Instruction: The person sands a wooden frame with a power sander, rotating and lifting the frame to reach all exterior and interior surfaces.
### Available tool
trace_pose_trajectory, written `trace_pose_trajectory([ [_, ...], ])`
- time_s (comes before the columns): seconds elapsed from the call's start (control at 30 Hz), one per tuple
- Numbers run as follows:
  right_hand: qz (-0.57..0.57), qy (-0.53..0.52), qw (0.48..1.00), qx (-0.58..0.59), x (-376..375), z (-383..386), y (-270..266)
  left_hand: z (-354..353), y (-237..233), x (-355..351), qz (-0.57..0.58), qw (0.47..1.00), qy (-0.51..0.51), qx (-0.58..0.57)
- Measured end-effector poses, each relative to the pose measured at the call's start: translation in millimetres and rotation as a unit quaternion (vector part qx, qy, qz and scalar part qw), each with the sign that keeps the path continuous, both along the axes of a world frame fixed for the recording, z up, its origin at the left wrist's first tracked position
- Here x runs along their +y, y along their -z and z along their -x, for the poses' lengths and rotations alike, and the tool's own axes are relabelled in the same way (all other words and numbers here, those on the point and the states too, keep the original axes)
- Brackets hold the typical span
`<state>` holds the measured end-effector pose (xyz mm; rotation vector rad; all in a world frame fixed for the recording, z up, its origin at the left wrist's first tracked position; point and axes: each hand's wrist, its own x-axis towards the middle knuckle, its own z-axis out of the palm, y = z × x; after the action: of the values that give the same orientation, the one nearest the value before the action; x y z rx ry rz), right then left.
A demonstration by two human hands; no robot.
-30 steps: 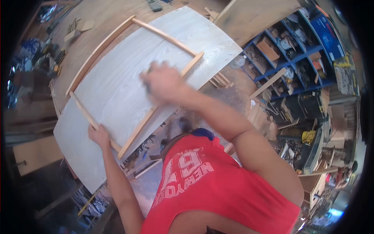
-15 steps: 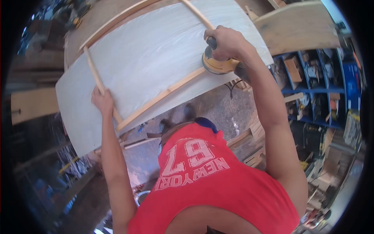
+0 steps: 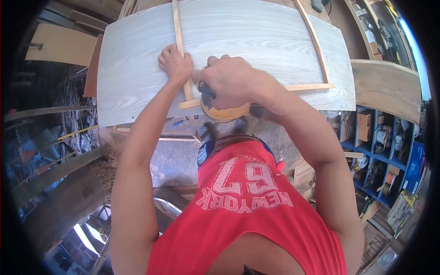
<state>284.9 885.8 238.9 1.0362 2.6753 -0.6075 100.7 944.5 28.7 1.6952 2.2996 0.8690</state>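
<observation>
A light wooden frame (image 3: 314,43) of narrow strips lies on a pale wood-grain panel (image 3: 250,39). My left hand (image 3: 176,64) is closed around the frame's left crosspiece, close to its near corner. Beside it, my right hand (image 3: 234,82) grips a yellow and black power sander (image 3: 225,113). The sander sits over the frame's near strip, just right of that corner, and hides part of the strip. Its underside is out of sight, so contact with the wood cannot be made out.
Blue shelving (image 3: 382,156) with tools and boxes stands at the right. A broad wooden board (image 3: 387,89) lies beyond the panel's right end. Low on the floor, by my feet, are wood pieces and a metallic-looking sheet (image 3: 176,158). Cluttered stock fills the left side.
The sander in my right hand has moved left along the near strip, close to my left hand. My left hand still holds the left crosspiece. The camera view has turned.
</observation>
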Motion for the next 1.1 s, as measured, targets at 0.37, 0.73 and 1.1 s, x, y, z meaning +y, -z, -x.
trace_pose_trajectory([
  [0.37,-0.031,0.060,0.997,0.038,-43.1,78.3,0.2,6.2,4.0,4.2,0.045,0.997,0.047,0.030],
  [0.73,-0.141,0.267,0.951,0.065,-57.7,-23.3,10.2,22.8,15.0,8.1,0.051,0.991,0.094,0.078],
  [1.1,-0.232,0.565,0.792,0.016,-58.7,-282.3,25.0,32.9,6.8,4.8,0.091,0.987,0.109,0.079],
])
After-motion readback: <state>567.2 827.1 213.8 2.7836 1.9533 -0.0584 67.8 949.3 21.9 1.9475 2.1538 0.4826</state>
